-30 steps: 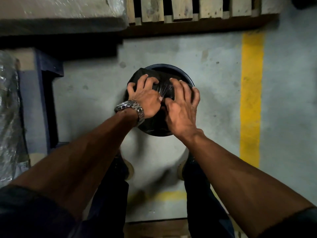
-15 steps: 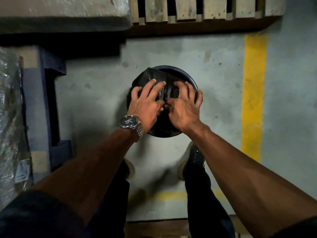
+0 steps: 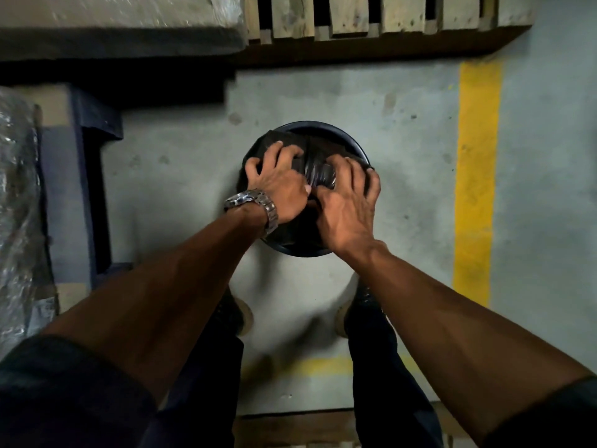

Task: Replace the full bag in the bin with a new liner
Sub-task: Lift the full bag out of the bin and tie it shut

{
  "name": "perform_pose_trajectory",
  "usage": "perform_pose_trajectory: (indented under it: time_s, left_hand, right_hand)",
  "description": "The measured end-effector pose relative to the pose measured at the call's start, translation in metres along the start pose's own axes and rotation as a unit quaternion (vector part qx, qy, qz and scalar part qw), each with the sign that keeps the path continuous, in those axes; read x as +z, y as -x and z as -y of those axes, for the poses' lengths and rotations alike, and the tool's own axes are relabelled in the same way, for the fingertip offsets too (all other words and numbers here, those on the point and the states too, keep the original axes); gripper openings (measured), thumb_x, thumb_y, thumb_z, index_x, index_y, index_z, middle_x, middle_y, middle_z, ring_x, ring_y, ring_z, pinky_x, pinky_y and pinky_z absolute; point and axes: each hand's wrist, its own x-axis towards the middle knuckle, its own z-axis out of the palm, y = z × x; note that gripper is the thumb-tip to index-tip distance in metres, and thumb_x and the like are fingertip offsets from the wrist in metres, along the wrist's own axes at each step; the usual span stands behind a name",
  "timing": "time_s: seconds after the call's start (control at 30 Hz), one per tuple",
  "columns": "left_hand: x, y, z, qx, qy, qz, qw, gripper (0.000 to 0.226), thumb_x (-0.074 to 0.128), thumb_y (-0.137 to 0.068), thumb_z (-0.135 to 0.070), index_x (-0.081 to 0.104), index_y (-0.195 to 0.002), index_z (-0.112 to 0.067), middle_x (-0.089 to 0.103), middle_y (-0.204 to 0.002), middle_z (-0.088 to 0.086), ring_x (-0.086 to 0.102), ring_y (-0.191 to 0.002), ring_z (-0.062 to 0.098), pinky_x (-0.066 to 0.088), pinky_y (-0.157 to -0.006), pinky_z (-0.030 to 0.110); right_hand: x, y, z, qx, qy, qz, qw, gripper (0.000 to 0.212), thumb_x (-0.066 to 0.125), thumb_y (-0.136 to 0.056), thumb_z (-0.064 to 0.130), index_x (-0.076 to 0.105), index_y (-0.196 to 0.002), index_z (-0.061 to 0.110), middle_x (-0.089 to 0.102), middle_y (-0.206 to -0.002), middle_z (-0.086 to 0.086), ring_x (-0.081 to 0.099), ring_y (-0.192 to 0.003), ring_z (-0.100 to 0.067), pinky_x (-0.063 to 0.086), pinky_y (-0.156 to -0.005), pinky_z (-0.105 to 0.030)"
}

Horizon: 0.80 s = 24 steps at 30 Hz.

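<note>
A round dark bin (image 3: 352,142) stands on the concrete floor, seen from straight above. A black plastic bag (image 3: 315,164) fills its mouth, shiny and creased between my hands. My left hand (image 3: 279,185), with a metal watch at the wrist, has its fingers curled into the bag on the left side. My right hand (image 3: 350,202) clutches the bag on the right, fingertips over the bin's rim. My thumbs meet at the middle. The bin's near rim (image 3: 303,252) shows below my wrists.
A wooden pallet (image 3: 371,21) lies along the far side, with a wrapped load (image 3: 119,21) at far left. A blue pallet (image 3: 84,176) with a plastic-wrapped stack (image 3: 19,221) stands on the left. A yellow floor line (image 3: 476,176) runs on the right. My shoes (image 3: 349,315) stand behind the bin.
Both hands have gone from lying flat on the bag to clenching it, gathering the plastic toward the middle. The bin has stayed in place.
</note>
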Motion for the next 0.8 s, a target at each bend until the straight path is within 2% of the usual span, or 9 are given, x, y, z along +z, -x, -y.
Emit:
perform_pose_trajectory:
  time_s: [0.07,0.17,0.27,0.4,0.5,0.6,0.7,0.8]
  left_hand:
    - [0.002,0.009,0.001,0.009,0.01,-0.04,0.999,0.022,0.052,-0.086,-0.033,0.071,-0.095,-0.026,0.027,-0.15,-0.007,0.014,-0.143,0.019,0.016,-0.107,0.049]
    - [0.005,0.028,0.005,0.064,-0.016,-0.106,0.992,0.025,0.053,-0.083,-0.03,0.067,-0.105,-0.026,0.04,-0.142,-0.006,0.033,-0.131,0.023,0.029,-0.096,0.044]
    - [0.013,0.04,0.009,0.119,-0.064,-0.092,0.986,0.035,0.047,-0.087,-0.03,0.059,-0.12,-0.024,0.049,-0.127,-0.004,0.048,-0.11,0.025,0.04,-0.083,0.039]
    - [0.017,0.042,0.005,0.087,-0.055,-0.069,0.992,0.028,0.047,-0.092,-0.029,0.056,-0.118,-0.022,0.05,-0.12,0.0,0.06,-0.098,0.027,0.048,-0.071,0.037]
    - [0.01,0.035,-0.003,0.075,-0.097,-0.078,0.989,0.021,0.046,-0.093,-0.024,0.061,-0.106,-0.018,0.052,-0.113,0.002,0.057,-0.1,0.026,0.042,-0.067,0.036]
    - [0.004,0.026,-0.009,0.124,-0.156,-0.07,0.977,0.022,0.046,-0.091,-0.02,0.064,-0.102,-0.016,0.056,-0.112,0.003,0.048,-0.109,0.026,0.038,-0.075,0.036]
    - [-0.002,0.018,-0.009,0.142,-0.193,-0.048,0.97,0.022,0.05,-0.091,-0.025,0.066,-0.103,-0.018,0.058,-0.113,0.003,0.049,-0.111,0.026,0.037,-0.083,0.037]
    - [-0.004,0.013,-0.007,0.116,-0.165,-0.018,0.979,0.023,0.051,-0.093,-0.03,0.064,-0.107,-0.017,0.058,-0.112,0.003,0.059,-0.102,0.026,0.039,-0.079,0.034]
  right_hand:
    - [-0.001,-0.002,-0.002,0.007,0.001,0.037,0.999,0.016,0.067,-0.078,0.032,0.074,-0.09,0.026,0.037,-0.148,-0.006,0.019,-0.139,-0.029,0.005,-0.113,-0.049]
    - [-0.006,-0.005,-0.003,0.017,-0.011,0.064,0.998,0.019,0.064,-0.081,0.034,0.074,-0.095,0.028,0.032,-0.149,-0.003,0.017,-0.141,-0.029,0.001,-0.114,-0.046]
    - [-0.009,-0.008,-0.004,0.029,-0.041,0.091,0.995,0.014,0.063,-0.084,0.032,0.074,-0.093,0.028,0.028,-0.15,0.001,0.014,-0.143,-0.026,0.002,-0.113,-0.043]
    - [-0.007,-0.008,-0.003,0.033,-0.044,0.104,0.993,0.014,0.063,-0.085,0.032,0.074,-0.092,0.029,0.026,-0.151,0.002,0.012,-0.143,-0.024,0.005,-0.114,-0.042]
    - [-0.003,-0.002,-0.001,0.013,-0.036,0.073,0.997,0.017,0.059,-0.081,0.028,0.074,-0.09,0.025,0.031,-0.15,-0.002,0.019,-0.142,-0.028,0.01,-0.113,-0.044]
    - [0.003,0.008,0.0,0.023,-0.052,0.034,0.998,0.026,0.052,-0.075,0.022,0.071,-0.093,0.019,0.037,-0.147,-0.007,0.027,-0.138,-0.03,0.019,-0.112,-0.046]
    - [0.003,0.021,0.0,0.084,-0.132,-0.039,0.987,0.029,0.055,-0.08,0.016,0.066,-0.106,0.018,0.041,-0.145,-0.01,0.034,-0.135,-0.03,0.026,-0.11,-0.044]
    - [0.007,0.042,-0.001,0.188,-0.207,-0.093,0.956,0.044,0.057,-0.082,0.011,0.055,-0.126,0.018,0.044,-0.14,-0.007,0.04,-0.129,-0.026,0.03,-0.108,-0.04]
